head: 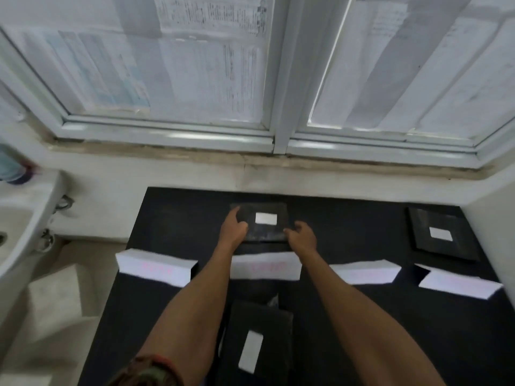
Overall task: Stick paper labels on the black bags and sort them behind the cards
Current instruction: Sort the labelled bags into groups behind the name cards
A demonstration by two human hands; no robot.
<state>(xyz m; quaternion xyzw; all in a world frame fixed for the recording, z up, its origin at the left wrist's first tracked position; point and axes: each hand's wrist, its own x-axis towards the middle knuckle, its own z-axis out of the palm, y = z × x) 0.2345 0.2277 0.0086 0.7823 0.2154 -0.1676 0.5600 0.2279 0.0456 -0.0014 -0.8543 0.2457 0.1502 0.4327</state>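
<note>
- Four folded white paper cards with blurred pink writing stand in a row across the black table top: the left card, second card, third card and right card.
- Three lots of flat black plastic bags show, each with one white paper label.
- The held bag lies just behind the second card, label up.
- The left hand grips its left edge, thumb on top.
- The right hand has curled fingers pinching its near right corner.
- A right stack of bags sits behind the right card.
- A near bag lies in front of the cards, between the forearms.
- The forearms cross over the second card's ends.
- A white sink stands to the left, and a paper-covered window rises at the far side.
</note>
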